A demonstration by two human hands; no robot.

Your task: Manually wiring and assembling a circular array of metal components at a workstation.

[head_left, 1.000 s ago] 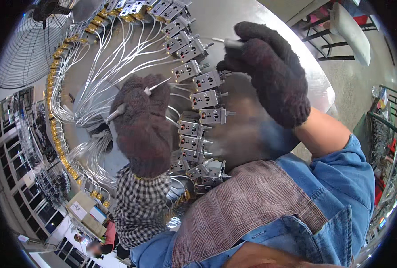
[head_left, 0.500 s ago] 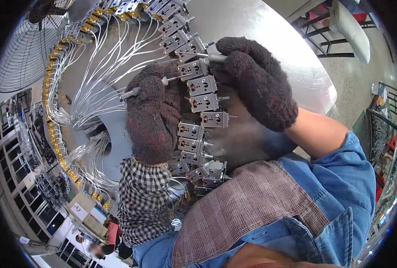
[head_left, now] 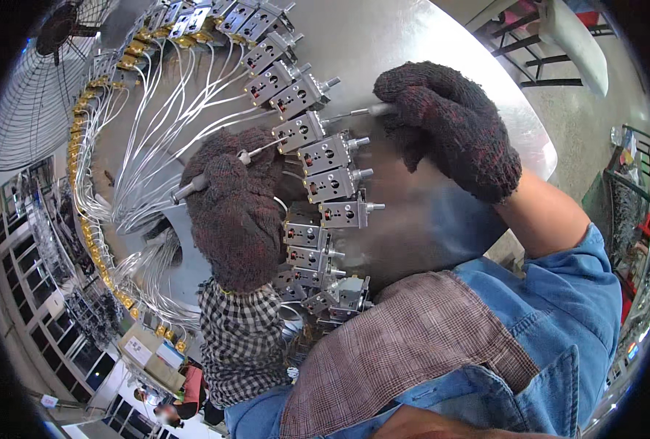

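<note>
Grip: dark-gloved left hand (head_left: 237,197) holds slim grey-handled tool (head_left: 191,188); dark-gloved right hand (head_left: 449,128) holds grey thin-shafted tool (head_left: 380,110). Silver perforated metal box (head_left: 300,130) lies between tools on shiny metal desk (head_left: 361,44). I'd keep shafts aligned.

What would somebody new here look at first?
Probably the silver metal boxes, lined up in a curve through the middle, with white wires fanning out to their left. Next, the dark-gloved left hand and right hand, on either side of that curve, each holding a slim tool. A big round fan stands out at the upper left.
</note>
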